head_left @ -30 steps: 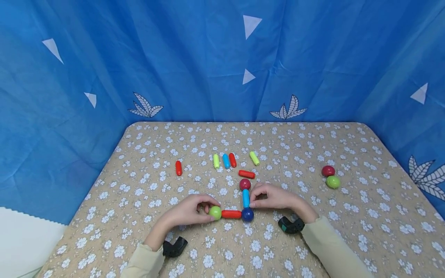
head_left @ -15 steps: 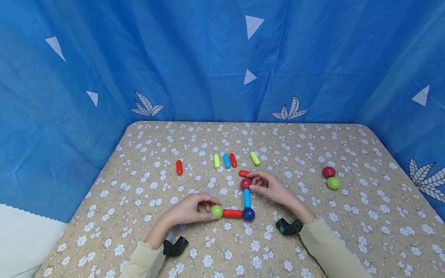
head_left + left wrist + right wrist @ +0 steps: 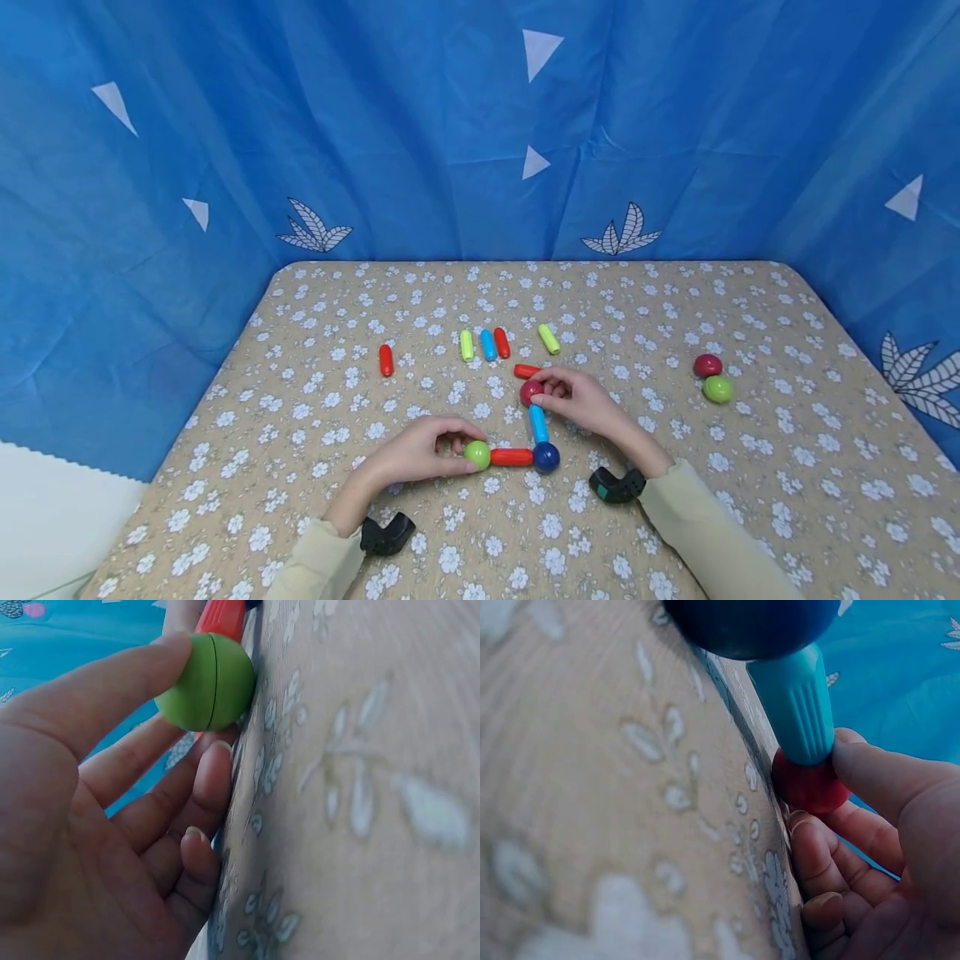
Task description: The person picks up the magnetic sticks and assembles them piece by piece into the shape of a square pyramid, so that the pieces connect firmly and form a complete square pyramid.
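Note:
A joined L of balls and rods lies on the flowered table. My left hand (image 3: 427,450) pinches the green ball (image 3: 477,454) at its left end between thumb and fingers. From that ball a red rod (image 3: 512,457) runs right to the dark blue ball (image 3: 546,457) at the corner. A light blue rod (image 3: 538,423) leads from the corner away to a dark red ball (image 3: 531,392), which my right hand (image 3: 581,404) grips between thumb and fingers. In the right wrist view the light blue rod (image 3: 795,705) meets this red ball (image 3: 810,784).
Just behind the red ball lies a loose red rod (image 3: 526,371), partly hidden by the right hand. Farther back are a green rod (image 3: 467,345), a blue rod (image 3: 488,344) and several others. A red ball (image 3: 707,365) and a green ball (image 3: 717,388) sit at the right.
My right hand has moved from beside the light blue rod up to the dark red ball and grips it. The left hand and the joined pieces have shifted slightly right.

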{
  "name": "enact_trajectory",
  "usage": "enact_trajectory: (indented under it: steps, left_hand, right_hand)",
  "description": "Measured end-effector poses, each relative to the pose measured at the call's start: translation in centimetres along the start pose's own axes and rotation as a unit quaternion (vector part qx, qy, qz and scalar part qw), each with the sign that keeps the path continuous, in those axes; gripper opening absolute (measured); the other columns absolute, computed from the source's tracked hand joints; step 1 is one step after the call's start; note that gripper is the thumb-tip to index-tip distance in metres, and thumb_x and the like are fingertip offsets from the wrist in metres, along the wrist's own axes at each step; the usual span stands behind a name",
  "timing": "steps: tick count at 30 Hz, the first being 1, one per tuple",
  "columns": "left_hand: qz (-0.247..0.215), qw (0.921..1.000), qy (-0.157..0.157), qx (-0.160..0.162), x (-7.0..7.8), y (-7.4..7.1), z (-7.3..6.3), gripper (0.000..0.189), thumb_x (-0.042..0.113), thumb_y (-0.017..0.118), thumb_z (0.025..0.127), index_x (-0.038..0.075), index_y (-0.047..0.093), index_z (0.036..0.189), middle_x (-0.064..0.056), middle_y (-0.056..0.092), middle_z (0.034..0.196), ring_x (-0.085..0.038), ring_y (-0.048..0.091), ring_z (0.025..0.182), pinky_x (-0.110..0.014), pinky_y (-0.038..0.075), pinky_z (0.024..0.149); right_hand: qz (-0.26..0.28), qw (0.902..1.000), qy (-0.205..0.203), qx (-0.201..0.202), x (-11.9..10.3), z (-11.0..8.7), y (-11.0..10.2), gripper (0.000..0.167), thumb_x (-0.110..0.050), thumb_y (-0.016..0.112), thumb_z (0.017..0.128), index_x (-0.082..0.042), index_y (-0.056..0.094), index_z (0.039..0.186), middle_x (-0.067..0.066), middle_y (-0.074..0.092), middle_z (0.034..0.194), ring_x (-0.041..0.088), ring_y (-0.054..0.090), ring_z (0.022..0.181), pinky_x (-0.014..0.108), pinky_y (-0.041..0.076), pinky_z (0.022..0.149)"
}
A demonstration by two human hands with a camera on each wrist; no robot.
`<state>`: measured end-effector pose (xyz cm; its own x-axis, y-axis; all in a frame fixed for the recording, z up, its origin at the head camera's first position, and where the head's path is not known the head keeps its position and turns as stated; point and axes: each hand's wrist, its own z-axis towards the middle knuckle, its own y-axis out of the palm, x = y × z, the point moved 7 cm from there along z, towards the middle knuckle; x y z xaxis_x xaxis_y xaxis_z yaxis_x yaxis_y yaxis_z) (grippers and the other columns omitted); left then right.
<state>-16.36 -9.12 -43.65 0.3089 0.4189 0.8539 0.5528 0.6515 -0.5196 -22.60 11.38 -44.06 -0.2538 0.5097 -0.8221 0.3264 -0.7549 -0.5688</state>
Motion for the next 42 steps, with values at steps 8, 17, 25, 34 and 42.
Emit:
enact_trajectory:
  steps: [8,17,25,34,42]
  left_hand:
    - [0.031,0.9991,0.025,0.017,1.0,-2.3,1.4,0.031,0.015,0.07,0.085,0.008,0.064,0.114,0.001,0.064,0.1,-0.016,0.058,0.088,-0.031,0.049,0.075]
    - [0.061,0.9951,0.046,0.063,1.9,-2.7,9.4,0.046,0.001,0.065,0.086,0.006,0.053,0.131,-0.007,0.052,0.13,-0.025,0.047,0.117,-0.039,0.041,0.095]
    - [0.149,0.9871,0.042,0.041,1.1,-1.6,12.6,0.042,0.002,0.068,0.084,0.007,0.059,0.125,-0.004,0.058,0.121,-0.018,0.052,0.1,-0.03,0.044,0.084]
    - [0.237,0.9687,0.044,0.057,1.4,-0.8,12.9,0.021,0.021,0.075,0.082,0.015,0.073,0.102,0.008,0.065,0.09,-0.012,0.046,0.085,-0.028,0.035,0.076]
    - [0.222,0.9689,0.056,0.094,0.8,-1.4,12.9,0.014,0.022,0.075,0.081,0.016,0.075,0.094,0.009,0.066,0.085,-0.011,0.048,0.082,-0.028,0.036,0.075]
  right_hand:
    - [0.002,1.0,-0.002,0.003,0.3,0.2,0.0,0.025,-0.02,0.068,0.088,-0.006,0.064,0.108,0.001,0.056,0.082,0.017,0.051,0.072,0.028,0.045,0.061]
    - [0.033,0.9991,-0.027,-0.007,0.7,-0.4,0.1,0.024,-0.019,0.068,0.088,-0.006,0.063,0.107,0.001,0.057,0.081,0.017,0.052,0.07,0.026,0.045,0.059]
    - [0.036,0.9983,-0.046,-0.009,0.5,-0.4,-0.2,0.024,-0.021,0.067,0.088,-0.006,0.063,0.107,0.0,0.057,0.081,0.016,0.052,0.069,0.026,0.045,0.059]
    - [0.033,0.9984,-0.039,-0.025,0.9,-0.8,0.0,0.024,-0.021,0.068,0.088,-0.007,0.063,0.108,-0.001,0.058,0.084,0.016,0.053,0.073,0.026,0.047,0.063]
    - [0.035,0.998,-0.046,-0.023,1.0,-0.6,0.0,0.025,-0.022,0.068,0.088,-0.008,0.063,0.107,-0.001,0.058,0.084,0.017,0.053,0.073,0.027,0.046,0.062]
